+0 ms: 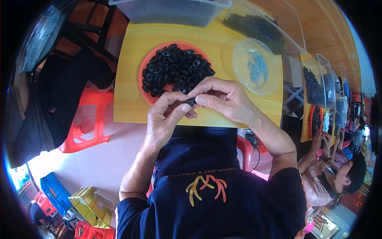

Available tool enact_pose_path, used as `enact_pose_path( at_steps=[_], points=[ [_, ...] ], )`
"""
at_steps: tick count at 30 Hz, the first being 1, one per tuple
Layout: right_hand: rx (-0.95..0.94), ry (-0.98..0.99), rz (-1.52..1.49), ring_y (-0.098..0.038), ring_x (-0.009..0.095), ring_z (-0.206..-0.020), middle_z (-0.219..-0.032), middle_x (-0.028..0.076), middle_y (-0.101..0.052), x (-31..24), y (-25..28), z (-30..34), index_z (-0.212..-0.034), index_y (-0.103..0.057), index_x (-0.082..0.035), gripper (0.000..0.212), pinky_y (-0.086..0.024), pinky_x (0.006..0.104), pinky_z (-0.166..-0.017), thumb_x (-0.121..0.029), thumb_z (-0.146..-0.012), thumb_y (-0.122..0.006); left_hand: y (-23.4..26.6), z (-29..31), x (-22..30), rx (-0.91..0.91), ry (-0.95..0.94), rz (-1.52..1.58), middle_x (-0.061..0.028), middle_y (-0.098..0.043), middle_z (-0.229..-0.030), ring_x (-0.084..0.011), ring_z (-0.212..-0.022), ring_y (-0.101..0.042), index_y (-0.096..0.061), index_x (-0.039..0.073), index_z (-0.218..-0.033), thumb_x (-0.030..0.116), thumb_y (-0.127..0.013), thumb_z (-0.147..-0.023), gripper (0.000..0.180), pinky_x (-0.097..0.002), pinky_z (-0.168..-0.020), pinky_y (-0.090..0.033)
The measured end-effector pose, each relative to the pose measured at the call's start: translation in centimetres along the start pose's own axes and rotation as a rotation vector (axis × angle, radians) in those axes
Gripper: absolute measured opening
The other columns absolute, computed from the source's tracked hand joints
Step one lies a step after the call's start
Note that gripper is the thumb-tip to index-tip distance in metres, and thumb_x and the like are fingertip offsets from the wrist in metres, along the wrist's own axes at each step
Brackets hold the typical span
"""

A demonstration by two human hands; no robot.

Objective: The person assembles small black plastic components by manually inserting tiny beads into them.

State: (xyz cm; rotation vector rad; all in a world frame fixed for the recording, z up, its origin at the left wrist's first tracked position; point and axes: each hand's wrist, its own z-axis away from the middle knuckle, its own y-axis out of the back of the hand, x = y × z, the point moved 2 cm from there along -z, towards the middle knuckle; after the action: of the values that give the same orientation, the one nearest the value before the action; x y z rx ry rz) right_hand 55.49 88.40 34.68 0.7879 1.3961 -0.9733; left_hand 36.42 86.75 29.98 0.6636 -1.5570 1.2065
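Note:
Just in front of the near rim of an orange-red round tray (pixel 141 75), my two hands meet at their fingertips. Between thumb and fingers, my left hand (pixel 165 115) grips a small black plastic part (pixel 191 101), which looks like a cord lock. My right hand (pixel 227 99) pinches at the same part from the other side; whether its fingertips hold a further tiny piece is hidden. Heaped in the tray are many similar black plastic parts (pixel 175 65). To the right stands a clear round dish (pixel 242 75) with a pile of tiny silvery-blue pieces (pixel 258 67), seemingly small springs.
Everything stands on a yellow table (pixel 135 111). Translucent bins (pixel 171 14) line its far side, one at right (pixel 254 30) holding dark parts. A red stool (pixel 89 119) and a person in dark clothes (pixel 51 99) are left. Another person (pixel 322 179) works at right. Crates (pixel 91 205) sit lower left.

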Motion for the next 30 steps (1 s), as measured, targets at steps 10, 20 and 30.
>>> enact_pose_path(
  at_steps=[10, 20, 30],
  points=[
    [0.047, -0.049, 0.109, -0.061, 0.008, -0.092, -0.103, 0.004, -0.063, 0.0, 0.0, 0.4, -0.109, -0.066, -0.001, 0.015, -0.051, 0.0226, -0.079, -0.003, -0.094, -0.064, -0.3, -0.3, 0.2, 0.025, 0.072, -0.039, -0.0087, -0.067, -0.094, -0.0146, -0.085, -0.067, -0.060, -0.001, -0.111, 0.007, -0.064, -0.095, 0.019, -0.0278, -0.078, -0.054],
    [-0.378, -0.078, 0.822, -0.059, 0.030, -0.069, -0.073, 0.013, -0.057, -2.4, 1.4, 0.0, -0.097, -0.057, -0.003, 0.026, -0.044, 0.0365, -0.062, -0.029, -0.097, -0.061, -0.8, -0.2, 0.5, -0.061, 0.054, -0.029, -0.0075, -0.063, -0.097, -0.0142, -0.086, -0.066, -0.062, -0.002, -0.110, -0.001, -0.064, -0.093, 0.018, -0.0280, -0.079, -0.055],
    [-0.209, -0.004, 0.853, -0.060, 0.038, -0.070, -0.077, 0.017, -0.061, -0.9, 0.1, 2.0, -0.086, -0.064, 0.001, 0.018, -0.047, 0.0427, -0.061, -0.015, -0.095, -0.061, -0.9, 0.4, -0.5, -0.068, 0.151, -0.083, -0.0065, -0.064, -0.094, -0.0121, -0.083, -0.065, -0.062, -0.003, -0.108, 0.000, -0.064, -0.093, 0.015, -0.0260, -0.076, -0.056]
  ],
)
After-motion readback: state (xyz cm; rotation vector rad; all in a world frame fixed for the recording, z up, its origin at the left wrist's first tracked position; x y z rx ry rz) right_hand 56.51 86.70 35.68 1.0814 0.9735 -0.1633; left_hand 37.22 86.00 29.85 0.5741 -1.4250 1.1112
